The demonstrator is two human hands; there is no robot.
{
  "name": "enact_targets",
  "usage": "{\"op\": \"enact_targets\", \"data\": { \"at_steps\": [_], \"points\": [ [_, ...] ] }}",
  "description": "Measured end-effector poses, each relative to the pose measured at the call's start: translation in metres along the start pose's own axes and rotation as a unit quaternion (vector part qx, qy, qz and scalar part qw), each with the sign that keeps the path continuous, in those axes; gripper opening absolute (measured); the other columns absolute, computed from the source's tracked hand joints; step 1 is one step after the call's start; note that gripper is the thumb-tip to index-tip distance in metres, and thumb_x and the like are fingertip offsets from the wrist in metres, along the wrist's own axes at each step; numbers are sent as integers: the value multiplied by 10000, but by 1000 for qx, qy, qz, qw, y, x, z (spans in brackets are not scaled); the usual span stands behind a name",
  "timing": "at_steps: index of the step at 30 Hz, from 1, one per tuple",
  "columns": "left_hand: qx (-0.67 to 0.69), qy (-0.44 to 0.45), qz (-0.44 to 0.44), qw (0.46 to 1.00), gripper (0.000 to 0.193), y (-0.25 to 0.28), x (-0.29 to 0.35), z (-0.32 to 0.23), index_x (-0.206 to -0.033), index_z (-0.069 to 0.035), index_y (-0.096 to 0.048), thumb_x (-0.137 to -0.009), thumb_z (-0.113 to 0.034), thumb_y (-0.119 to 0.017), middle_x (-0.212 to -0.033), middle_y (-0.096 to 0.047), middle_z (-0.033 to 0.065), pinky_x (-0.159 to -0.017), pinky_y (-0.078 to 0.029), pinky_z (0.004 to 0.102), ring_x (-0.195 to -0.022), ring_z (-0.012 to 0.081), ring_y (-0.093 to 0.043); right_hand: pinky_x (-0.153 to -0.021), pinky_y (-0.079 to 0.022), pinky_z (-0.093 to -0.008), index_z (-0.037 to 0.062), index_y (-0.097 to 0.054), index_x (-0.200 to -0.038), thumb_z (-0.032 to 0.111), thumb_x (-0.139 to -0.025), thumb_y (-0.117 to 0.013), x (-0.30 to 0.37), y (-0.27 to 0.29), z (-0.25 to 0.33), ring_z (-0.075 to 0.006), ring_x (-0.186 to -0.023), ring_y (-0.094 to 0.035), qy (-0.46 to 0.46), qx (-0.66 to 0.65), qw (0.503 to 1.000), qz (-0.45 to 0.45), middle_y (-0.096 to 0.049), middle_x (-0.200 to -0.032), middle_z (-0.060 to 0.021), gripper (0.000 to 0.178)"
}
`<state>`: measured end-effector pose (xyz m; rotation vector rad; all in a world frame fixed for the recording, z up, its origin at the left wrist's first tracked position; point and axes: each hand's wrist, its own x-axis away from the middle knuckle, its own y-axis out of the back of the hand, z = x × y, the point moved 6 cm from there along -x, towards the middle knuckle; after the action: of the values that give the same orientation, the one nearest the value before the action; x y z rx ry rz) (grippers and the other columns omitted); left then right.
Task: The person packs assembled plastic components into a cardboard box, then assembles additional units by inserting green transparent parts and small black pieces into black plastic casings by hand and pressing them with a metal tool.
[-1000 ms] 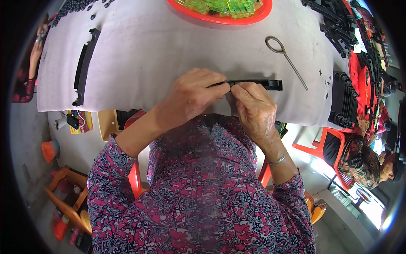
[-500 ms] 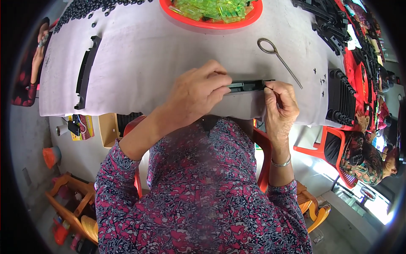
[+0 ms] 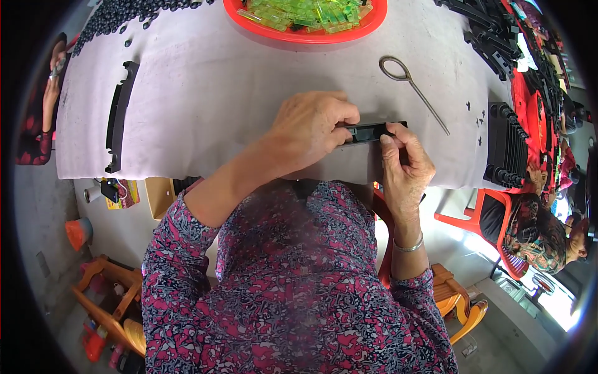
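Observation:
Low over the near part of the table, a narrow black plastic housing [image 3: 369, 133] with a hollow, shiny inside lies between my two hands. My left hand [image 3: 311, 124] has thumb and fingers closed on its left end, covering that part. At the right end, my right hand [image 3: 406, 163] pinches the housing between thumb and forefinger. Whether either hand also holds a small piece inside is hidden by the fingers. A metal rod with a loop handle [image 3: 418, 93] lies beyond my right hand. Off to the left rests another long black plastic housing [image 3: 120, 118].
A red basin [image 3: 305, 38] of yellow-green clear pieces stands at the far side. Small black round pieces [image 3: 115, 28] are heaped far left. Tiny black bits [image 3: 480, 118], stacked black housings [image 3: 506, 144] and more black parts [image 3: 489, 40] lie right. Another person [image 3: 536, 218] sits at right.
The view has shifted slightly. My left hand has moved a little right along the housing, and its fingers have changed position. My right hand still pinches the right end.

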<state>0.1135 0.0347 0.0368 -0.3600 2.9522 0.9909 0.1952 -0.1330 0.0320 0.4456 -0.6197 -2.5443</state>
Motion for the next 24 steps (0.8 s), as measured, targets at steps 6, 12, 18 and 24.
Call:
{"op": "enact_targets", "data": {
  "at_steps": [6, 12, 18, 24],
  "points": [
    [31, 18, 1, 999, 136, -4, 1, 7, -929, -40, -688, -808, -87, -727, -829, -630, 107, -662, -470, 393, -731, 293, -637, -675, -526, -303, -8, -688, -1071, 81, -872, -738, -47, 27, -4, -162, -769, -643, -7, 43, 999, -30, -708, -942, -111, 223],
    [35, 26, -12, 999, 140, -6, 2, 5, -937, -37, -681, -812, -86, -719, -841, -623, 111, -673, -472, 406, -743, 305, -633, -792, -517, -416, -8, -649, -1182, 229, -801, -805, -105, -2, 1, -311, -929, -610, 159, 286, 943, 65, -648, -1020, -165, 475],
    [-10, -7, -42, 999, 146, -6, 8, 0, -960, -47, -679, -832, -113, -700, -860, -600, 116, -686, -472, 445, -775, 345, -625, -777, -524, -392, -25, -669, -1120, 210, -805, -802, -114, -11, -10, -300, -835, -630, 68, 205, 973, 79, -663, -956, -140, 415],
    [-29, -31, -78, 996, 149, -7, 11, -1, -967, -40, -676, -839, -114, -693, -862, -587, 120, -695, -471, 442, -793, 344, -615, -645, -500, -332, -19, -693, -1018, 175, -937, -681, -108, -4, -7, -181, -636, -570, 105, 122, 982, 103, -683, -858, -49, 211]
  ]
}}
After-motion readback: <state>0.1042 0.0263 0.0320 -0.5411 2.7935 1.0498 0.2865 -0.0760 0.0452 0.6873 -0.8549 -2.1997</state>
